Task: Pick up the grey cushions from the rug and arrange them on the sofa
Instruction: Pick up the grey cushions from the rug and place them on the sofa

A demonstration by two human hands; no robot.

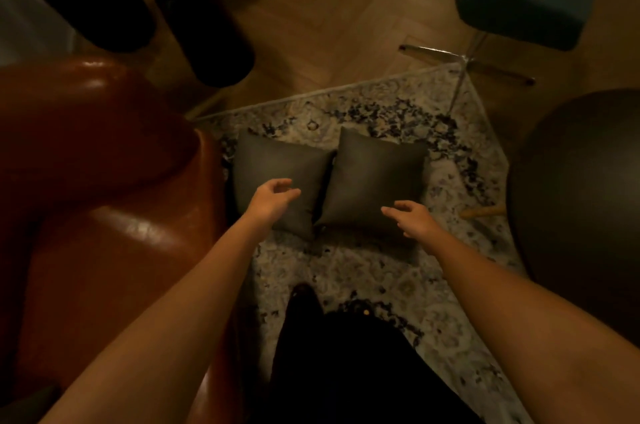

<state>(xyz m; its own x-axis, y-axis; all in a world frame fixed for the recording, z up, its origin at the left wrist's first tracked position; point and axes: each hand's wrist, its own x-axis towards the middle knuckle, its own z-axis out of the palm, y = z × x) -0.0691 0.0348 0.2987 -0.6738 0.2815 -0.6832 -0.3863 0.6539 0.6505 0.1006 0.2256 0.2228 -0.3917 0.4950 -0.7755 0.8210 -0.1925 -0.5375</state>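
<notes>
Nearest me are my dark trousers [346, 371], then both bare forearms reaching forward. My left hand [272, 197] hovers over the left grey cushion [277, 174], grip loosely wide, holding nothing. My right hand [414, 217] hangs at the near edge of the right grey cushion [375, 178], fingers spread and empty. Both cushions are plain, smooth and square, lying side by side and touching on the patterned rug [363, 271]. The brown leather sofa [97, 181] stands just left. I read no writing anywhere.

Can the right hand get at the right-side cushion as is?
Probably yes. The right hand hovers open over the near edge of the right cushion, which lies flat on the rug, with nothing between them.
</notes>
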